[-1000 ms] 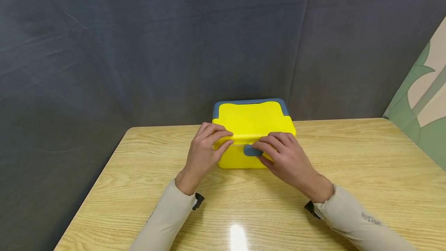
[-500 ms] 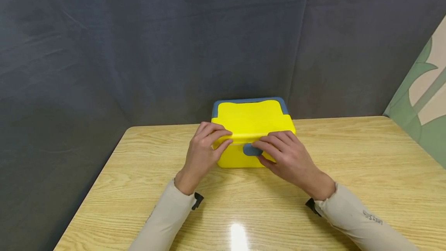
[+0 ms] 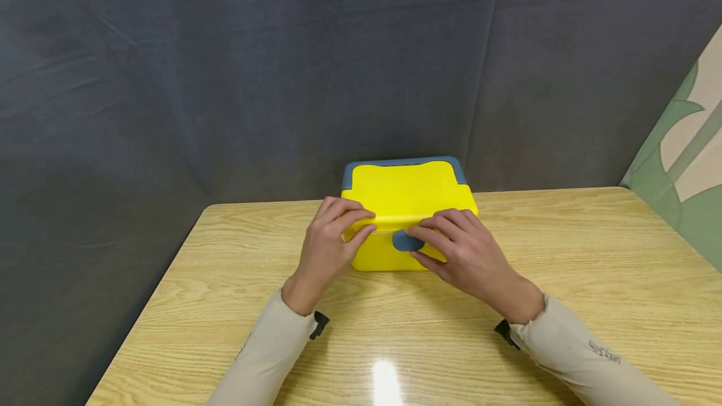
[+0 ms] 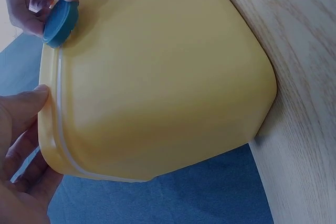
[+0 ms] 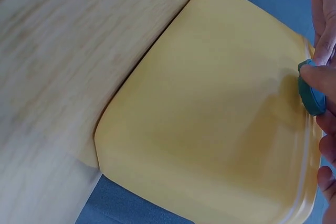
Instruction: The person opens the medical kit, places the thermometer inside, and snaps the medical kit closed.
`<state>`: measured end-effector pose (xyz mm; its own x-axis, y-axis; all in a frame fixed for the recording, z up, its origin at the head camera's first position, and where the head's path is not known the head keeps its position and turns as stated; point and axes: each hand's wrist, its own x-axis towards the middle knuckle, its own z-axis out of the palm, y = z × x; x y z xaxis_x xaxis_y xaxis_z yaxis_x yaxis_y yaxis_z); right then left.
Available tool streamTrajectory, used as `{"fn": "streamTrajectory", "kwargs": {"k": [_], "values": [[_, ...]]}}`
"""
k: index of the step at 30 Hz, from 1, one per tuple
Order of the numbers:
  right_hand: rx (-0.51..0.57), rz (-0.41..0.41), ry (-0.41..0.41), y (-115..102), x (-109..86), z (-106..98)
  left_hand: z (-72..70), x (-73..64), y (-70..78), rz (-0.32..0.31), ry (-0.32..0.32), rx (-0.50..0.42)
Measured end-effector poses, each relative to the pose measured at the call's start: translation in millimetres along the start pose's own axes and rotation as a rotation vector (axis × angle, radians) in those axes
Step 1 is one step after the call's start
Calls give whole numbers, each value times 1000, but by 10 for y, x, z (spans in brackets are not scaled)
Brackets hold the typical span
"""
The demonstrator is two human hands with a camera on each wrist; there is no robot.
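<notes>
A yellow lunch box with a blue carry handle along its back sits upright on the table, its lid down on the body. My left hand grips the front left edge of the lid, thumb at the front and fingers over the top. At the middle of the front, my right hand pinches the round blue latch. In the left wrist view the latch tips away from the front wall, and a white seal line runs below the lid's rim.
The wooden table extends around the box. Behind it hangs a dark grey cloth, close to the box's back. A wall with a green leaf pattern is at the right.
The right hand's fingers have risen slightly at the latch, and more of the latch shows. The left hand and the box stay almost in place.
</notes>
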<state>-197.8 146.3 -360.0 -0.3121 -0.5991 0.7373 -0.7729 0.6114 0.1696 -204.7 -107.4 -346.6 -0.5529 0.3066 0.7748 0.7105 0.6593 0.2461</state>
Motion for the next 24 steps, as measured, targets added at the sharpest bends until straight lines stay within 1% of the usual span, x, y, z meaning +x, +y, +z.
{"fn": "streamTrajectory", "kwargs": {"k": [3, 13, 16, 24], "values": [[5, -1, 12, 0, -1, 10, 3, -3, -4, 0, 0, 0], [3, 13, 14, -17, -12, 36, 9, -10, -4, 2, 7, -6], [-4, 5, 41, -22, -15, 60, 7, -10, -4, 0, 8, -5], [-41, -34, 144, -17, -15, 122, 8, 0, -11, 5, 14, -8]]}}
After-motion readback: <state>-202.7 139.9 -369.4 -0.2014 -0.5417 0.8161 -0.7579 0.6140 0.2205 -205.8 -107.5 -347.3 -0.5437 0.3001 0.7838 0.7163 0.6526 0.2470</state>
